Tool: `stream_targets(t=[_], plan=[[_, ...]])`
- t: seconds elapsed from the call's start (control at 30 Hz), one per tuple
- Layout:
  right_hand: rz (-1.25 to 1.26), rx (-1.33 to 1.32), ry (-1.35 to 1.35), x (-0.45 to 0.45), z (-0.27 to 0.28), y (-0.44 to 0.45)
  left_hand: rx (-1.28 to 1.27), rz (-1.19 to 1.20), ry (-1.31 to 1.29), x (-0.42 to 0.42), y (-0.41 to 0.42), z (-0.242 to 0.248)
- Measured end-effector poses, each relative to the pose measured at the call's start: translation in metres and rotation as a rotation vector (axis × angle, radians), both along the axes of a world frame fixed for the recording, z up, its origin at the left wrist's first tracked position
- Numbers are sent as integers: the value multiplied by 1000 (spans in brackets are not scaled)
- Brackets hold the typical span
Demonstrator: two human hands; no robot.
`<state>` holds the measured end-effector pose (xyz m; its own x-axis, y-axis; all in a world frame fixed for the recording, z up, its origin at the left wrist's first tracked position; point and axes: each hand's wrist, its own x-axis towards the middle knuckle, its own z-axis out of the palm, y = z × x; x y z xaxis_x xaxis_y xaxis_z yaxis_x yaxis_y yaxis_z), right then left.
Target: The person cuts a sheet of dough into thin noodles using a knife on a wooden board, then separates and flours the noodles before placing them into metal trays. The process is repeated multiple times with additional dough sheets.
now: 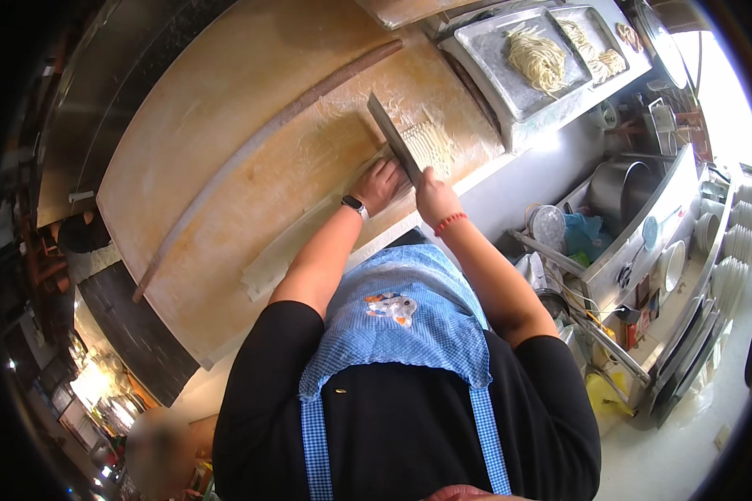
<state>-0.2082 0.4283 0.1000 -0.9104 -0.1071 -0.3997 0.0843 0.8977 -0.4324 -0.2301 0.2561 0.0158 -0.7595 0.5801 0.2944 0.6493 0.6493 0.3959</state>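
Note:
My right hand [437, 197] is closed on the handle of a large, wide-bladed knife [391, 134], its blade pointing away from me across the dough. My left hand [377, 186], below a wrist with a smart band, presses flat on a long folded sheet of dough [301, 241] just left of the blade. Cut noodles [427, 147] lie in close rows right of the blade on the floured wooden board [182, 144]. Whether the edge is in the dough cannot be seen. A long wooden rolling pin [269, 128] lies beyond the dough sheet.
Metal trays [489, 69] with bundles of noodles [539, 59] stand at the upper right. A sink unit with a large steel pot [620, 188] is at the right, near stacked plates [736, 250]. The board's near edge [385, 241] runs before my apron.

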Motion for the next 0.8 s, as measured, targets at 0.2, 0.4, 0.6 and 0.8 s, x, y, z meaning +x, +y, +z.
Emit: stream_targets(t=[0.2, 0.4, 0.6, 0.8], plan=[[39, 47, -138, 43, 32, 19, -88, -2, 118, 3, -1, -9], [-2, -28, 35, -7, -12, -15, 3, -42, 13, -3, -3, 1], [38, 34, -123, 39, 42, 14, -14, -19, 70, 2, -6, 5], [35, 12, 30, 21, -13, -13, -35, -2, 17, 4, -9, -13]])
